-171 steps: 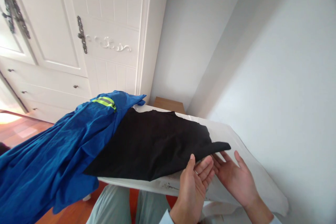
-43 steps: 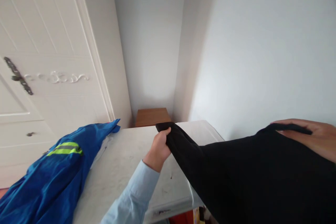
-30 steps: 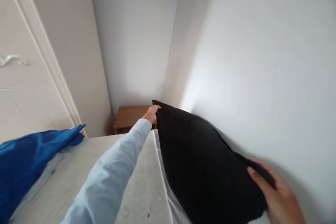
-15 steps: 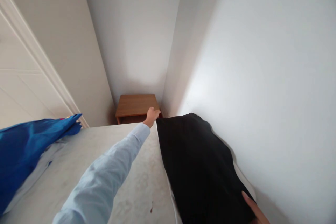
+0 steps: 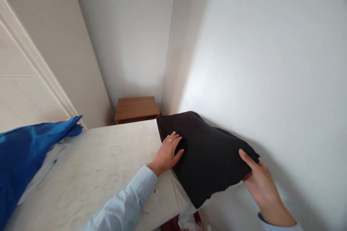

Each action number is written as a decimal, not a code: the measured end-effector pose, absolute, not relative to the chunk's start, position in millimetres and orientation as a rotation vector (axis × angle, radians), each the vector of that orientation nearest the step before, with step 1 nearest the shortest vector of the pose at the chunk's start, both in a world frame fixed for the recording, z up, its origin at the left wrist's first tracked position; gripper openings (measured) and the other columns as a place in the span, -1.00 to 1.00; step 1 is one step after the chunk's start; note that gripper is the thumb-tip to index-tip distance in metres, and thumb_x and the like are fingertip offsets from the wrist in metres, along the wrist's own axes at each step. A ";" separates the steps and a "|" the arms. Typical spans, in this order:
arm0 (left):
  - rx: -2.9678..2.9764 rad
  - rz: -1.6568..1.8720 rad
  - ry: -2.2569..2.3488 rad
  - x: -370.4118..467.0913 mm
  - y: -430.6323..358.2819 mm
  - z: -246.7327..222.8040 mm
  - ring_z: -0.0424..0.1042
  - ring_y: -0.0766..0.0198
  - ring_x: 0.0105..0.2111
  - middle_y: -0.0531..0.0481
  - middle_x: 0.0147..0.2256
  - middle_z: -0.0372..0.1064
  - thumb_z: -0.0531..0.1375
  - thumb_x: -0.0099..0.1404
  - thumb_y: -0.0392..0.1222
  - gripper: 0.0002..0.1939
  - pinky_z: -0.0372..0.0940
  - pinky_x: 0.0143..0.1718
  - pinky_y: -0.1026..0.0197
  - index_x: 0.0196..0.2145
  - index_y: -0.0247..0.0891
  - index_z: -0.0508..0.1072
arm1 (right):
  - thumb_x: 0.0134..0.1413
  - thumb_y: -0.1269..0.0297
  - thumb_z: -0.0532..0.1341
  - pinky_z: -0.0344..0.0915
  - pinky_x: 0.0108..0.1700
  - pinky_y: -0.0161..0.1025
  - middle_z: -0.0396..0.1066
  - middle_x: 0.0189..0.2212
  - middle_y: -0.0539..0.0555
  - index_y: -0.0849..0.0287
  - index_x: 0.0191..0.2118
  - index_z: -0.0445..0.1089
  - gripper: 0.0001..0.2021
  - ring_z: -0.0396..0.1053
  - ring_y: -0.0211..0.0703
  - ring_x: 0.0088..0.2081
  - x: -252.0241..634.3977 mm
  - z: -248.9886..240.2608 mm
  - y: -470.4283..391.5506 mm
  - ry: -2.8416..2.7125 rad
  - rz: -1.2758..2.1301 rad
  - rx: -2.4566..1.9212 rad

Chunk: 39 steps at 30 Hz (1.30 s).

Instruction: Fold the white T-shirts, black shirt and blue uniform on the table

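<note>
A black cloth (image 5: 208,151) lies over the right-hand side of a pale, stained flat surface (image 5: 121,148), close against the wall. Fingers spread and palm down, my left hand (image 5: 168,151) rests on the cloth's left edge; a thin ring shows on one finger. At the cloth's right end, my right hand (image 5: 260,180) grips the edge, thumb on top and the other fingers hidden beneath. Some white material (image 5: 183,196) shows under the cloth's near edge.
A blue cloth (image 5: 24,151) lies bunched at the left. Beyond the far edge stands a low wooden table (image 5: 137,107) in the corner. The white wall (image 5: 257,61) closes off the right side. Whitish crumpled plastic (image 5: 188,222) shows below the near edge.
My left hand has come back from the cloth's far corner to its left edge. My right hand has risen further into view, lifting the right end, and the cloth's near edge now shows.
</note>
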State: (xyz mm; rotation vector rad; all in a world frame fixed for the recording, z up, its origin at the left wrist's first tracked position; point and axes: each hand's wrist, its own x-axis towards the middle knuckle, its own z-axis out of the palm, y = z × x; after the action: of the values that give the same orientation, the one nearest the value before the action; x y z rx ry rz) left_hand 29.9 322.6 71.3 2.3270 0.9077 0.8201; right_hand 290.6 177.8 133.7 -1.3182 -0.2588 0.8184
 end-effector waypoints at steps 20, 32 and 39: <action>2.595 0.375 0.687 3.9 297.7 69.5 0.02 -0.11 0.39 -0.28 0.35 0.11 0.15 0.23 0.46 -0.11 -0.13 0.42 -0.23 0.28 -0.24 0.34 | -0.14 0.36 0.43 0.57 -0.25 -0.27 0.62 -0.22 0.05 0.16 -0.25 0.56 -0.77 0.58 -0.03 -0.16 302.7 85.5 161.3 -0.040 1.056 -1.328; 2.628 0.352 0.715 3.4 294.4 67.7 0.00 -0.06 0.40 -0.23 0.36 0.10 -0.03 0.33 0.46 -0.15 -0.10 0.41 -0.22 0.30 -0.22 0.32 | -0.39 0.15 0.49 0.54 -0.15 -0.23 0.57 -0.20 0.02 0.04 -0.24 0.47 -0.55 0.53 -0.02 -0.08 319.7 80.0 120.8 -0.323 0.493 -1.465; 2.664 0.350 0.707 4.9 292.5 63.0 -0.05 -0.08 0.41 -0.25 0.37 0.07 0.10 0.29 0.42 -0.17 -0.17 0.42 -0.24 0.30 -0.23 0.32 | 0.14 -0.10 0.27 0.19 0.35 0.08 0.33 0.24 0.13 0.03 0.19 0.32 -0.44 0.29 0.04 0.27 292.8 133.4 197.3 -1.280 0.241 -1.564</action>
State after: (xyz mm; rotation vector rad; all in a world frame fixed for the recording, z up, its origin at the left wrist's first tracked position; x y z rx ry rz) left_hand 4.9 292.5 63.0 2.6645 0.7070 0.3503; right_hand 292.8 197.3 133.4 -1.5639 -1.2803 0.2406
